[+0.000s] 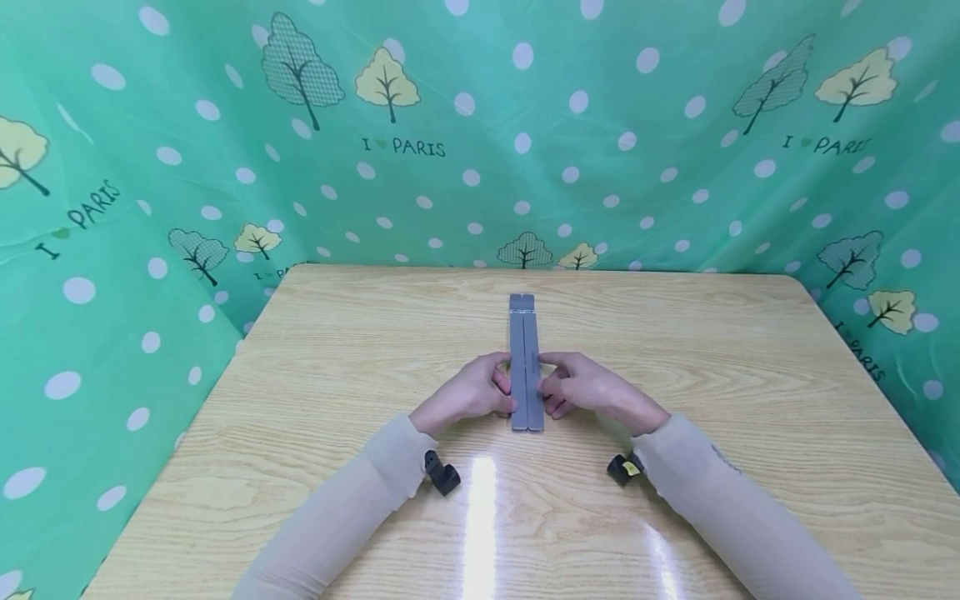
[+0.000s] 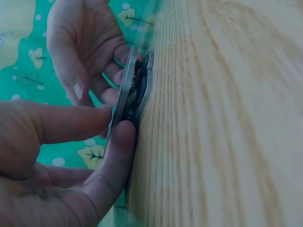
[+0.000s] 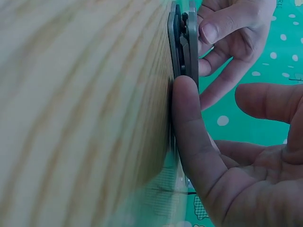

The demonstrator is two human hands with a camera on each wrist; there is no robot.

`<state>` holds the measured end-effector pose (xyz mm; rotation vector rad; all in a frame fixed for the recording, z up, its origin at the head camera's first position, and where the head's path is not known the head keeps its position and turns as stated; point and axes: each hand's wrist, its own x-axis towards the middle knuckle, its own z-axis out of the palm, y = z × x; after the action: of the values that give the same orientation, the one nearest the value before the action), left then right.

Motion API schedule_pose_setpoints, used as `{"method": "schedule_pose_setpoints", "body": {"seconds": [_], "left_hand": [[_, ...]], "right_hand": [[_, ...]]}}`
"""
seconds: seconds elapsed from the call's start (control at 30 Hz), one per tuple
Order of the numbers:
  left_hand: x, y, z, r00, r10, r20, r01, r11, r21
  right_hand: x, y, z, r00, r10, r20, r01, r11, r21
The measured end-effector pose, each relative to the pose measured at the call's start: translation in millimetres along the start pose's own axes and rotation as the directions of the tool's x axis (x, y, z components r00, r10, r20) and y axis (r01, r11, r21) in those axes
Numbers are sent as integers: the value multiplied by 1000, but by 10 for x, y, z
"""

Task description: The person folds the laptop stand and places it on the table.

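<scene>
A grey folded stand, made of two long parallel bars with a hinged end piece at the far end, lies lengthwise on the table. At its left edge my left hand pinches it, thumb on the upper face and a finger against the side. From the right, my right hand touches the other edge with one finger; the thumb is apart from the stand in the right wrist view. Seen edge-on, the folded stand has layered plates with dark parts between them.
The light wood table extends around both hands. Behind it and at the sides hangs a green cloth with white dots and trees. Small black devices sit at both wrists, below the pale sleeves.
</scene>
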<state>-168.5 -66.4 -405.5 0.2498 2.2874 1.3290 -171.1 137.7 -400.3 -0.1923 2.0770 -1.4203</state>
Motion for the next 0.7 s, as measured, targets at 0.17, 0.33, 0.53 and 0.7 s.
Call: {"method": "schedule_pose_setpoints", "body": {"seconds": [0.17, 0.33, 0.53, 0.7], "left_hand": [[-11, 9, 4, 1000, -8, 10, 8, 1000, -16], [-23, 20, 2, 1000, -7, 13, 8, 1000, -31], [-21, 17, 9, 1000, -5, 6, 5, 1000, -24], [-23, 16, 13, 1000, 6, 6, -6, 1000, -17]], "right_hand": [[7, 4, -4, 1000, 3, -4, -3, 1000, -15], [1, -10, 0, 1000, 6, -9, -7, 1000, -23], [-3, -18, 4, 1000, 7, -13, -7, 1000, -23], [-16, -29, -1, 1000, 7, -13, -8, 1000, -16]]}}
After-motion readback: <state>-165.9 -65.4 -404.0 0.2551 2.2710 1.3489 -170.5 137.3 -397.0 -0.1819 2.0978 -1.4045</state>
